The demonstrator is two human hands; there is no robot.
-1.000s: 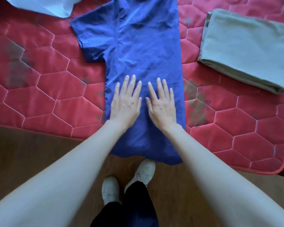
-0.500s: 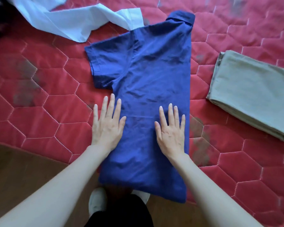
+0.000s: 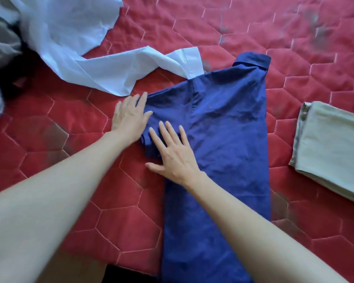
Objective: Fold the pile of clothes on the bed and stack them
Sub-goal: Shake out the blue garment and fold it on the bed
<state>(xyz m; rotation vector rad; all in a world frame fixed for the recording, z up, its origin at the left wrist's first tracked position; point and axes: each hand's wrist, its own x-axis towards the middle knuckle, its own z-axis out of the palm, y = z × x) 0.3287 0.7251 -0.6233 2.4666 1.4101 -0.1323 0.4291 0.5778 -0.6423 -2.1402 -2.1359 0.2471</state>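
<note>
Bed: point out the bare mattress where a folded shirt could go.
Bare mattress beyond the blue shirt; another patch left of it, nearside. A strip separates it from the folded grey cloth. The white garment crowds far left.

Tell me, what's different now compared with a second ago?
Both hands left the shirt's lower middle and moved up and left to its sleeve: the left hand at the sleeve's edge, the right hand flat beside it. The blue shirt and folded green cloth stayed put.

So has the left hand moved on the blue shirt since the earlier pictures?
Yes. The left hand has gone from the blue shirt lower body up to its sleeve edge, toward the collar.
</note>
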